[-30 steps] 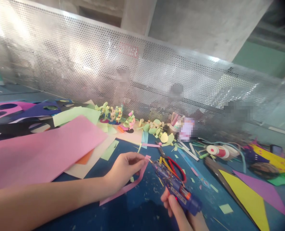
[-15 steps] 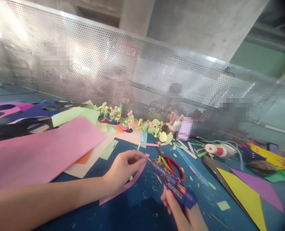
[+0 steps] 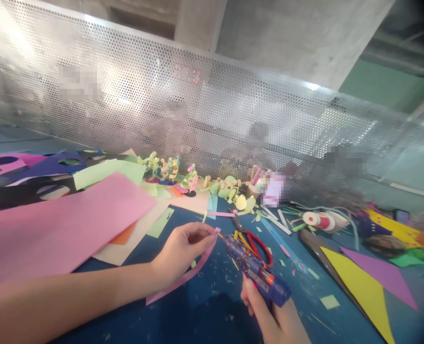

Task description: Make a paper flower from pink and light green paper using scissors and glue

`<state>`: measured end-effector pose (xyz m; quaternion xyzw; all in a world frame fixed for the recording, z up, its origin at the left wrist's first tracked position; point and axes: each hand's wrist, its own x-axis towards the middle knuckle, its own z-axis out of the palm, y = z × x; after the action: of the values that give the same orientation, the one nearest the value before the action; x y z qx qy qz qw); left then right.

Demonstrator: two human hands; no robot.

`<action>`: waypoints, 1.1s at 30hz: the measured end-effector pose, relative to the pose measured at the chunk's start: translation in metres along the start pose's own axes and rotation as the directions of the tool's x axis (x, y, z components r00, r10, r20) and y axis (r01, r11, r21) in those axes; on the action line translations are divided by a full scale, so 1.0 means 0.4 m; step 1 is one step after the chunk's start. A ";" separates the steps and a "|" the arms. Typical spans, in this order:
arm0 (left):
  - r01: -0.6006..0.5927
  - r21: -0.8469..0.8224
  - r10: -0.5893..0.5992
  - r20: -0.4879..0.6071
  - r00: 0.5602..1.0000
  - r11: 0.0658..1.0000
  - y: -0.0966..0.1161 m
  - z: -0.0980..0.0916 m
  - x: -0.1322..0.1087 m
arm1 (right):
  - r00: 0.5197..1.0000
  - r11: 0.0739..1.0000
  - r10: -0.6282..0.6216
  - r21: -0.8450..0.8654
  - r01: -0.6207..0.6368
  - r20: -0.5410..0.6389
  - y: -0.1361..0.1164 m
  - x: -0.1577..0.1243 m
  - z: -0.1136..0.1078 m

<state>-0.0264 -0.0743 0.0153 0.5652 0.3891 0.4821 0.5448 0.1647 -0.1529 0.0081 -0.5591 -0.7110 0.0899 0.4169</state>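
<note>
Between thumb and fingers, my left hand [image 3: 185, 251] pinches the end of a pink paper strip [image 3: 194, 273], whose tail curves down toward me. My right hand [image 3: 265, 306] is wrapped round the handle of a blue glue gun [image 3: 257, 272]. The gun's nozzle meets the strip's end right at my left fingertips; whether glue is coming out is too small to tell. Just beyond the gun lie red-handled scissors [image 3: 258, 248], partly hidden behind it. Another short pink strip [image 3: 221, 214] lies on the table past my left hand.
Pink paper sheets [image 3: 65, 220] cover the left side. Small paper figures [image 3: 172, 169] and green paper pieces [image 3: 229, 188] stand along a perforated metal screen [image 3: 219, 110]. A phone [image 3: 273, 188], a ruler [image 3: 287, 246], a white bottle [image 3: 324, 220] and yellow paper [image 3: 358, 286] lie to the right.
The whole view has shifted very slightly. Both hands keep their hold, and the nozzle stays at the strip's end.
</note>
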 end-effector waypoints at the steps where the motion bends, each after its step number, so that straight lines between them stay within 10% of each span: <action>1: -0.008 0.004 0.008 -0.003 1.000 1.000 0.000 -0.001 0.000 | 1.000 1.000 -0.002 -0.004 0.002 0.000 0.001 0.001 -0.001; 33: -0.046 0.057 0.047 -0.008 0.999 0.997 0.000 -0.003 0.005 | 0.997 0.990 0.074 -0.122 -0.077 -0.030 -0.009 0.003 0.001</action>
<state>-0.0273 -0.0721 0.0156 0.5869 0.3920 0.4861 0.5153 0.1620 -0.1529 0.0107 -0.6114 -0.6881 0.0544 0.3870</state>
